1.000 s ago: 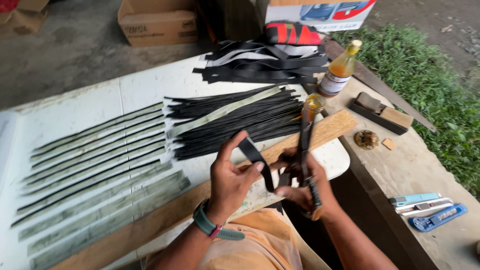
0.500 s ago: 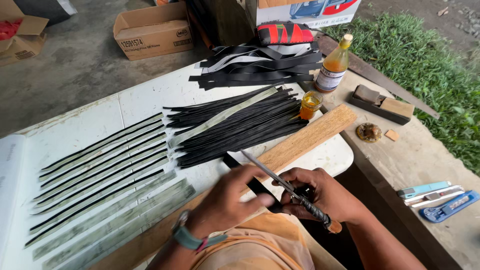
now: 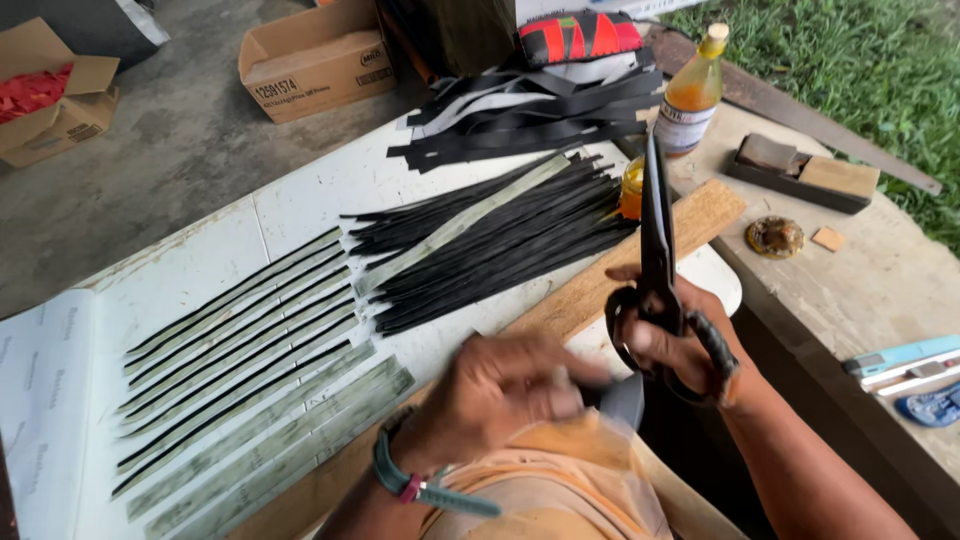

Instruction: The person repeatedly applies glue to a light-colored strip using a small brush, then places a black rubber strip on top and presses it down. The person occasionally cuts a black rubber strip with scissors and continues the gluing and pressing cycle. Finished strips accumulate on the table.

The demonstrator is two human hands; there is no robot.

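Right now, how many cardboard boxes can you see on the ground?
2. One open cardboard box with red things sits far left; another cardboard box lies top middle. More may be hidden beyond the picture.

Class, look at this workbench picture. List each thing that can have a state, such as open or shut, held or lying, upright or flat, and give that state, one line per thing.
Scissors: blades shut, pointing up, held in the right hand.
Left hand: blurred, on a dark piece; grip unclear.
Glass bottle: upright, capped, part full of amber liquid.
Black strips: lying piled on the white table.
Near cardboard box: flaps open.
Far cardboard box: open, red pieces inside.
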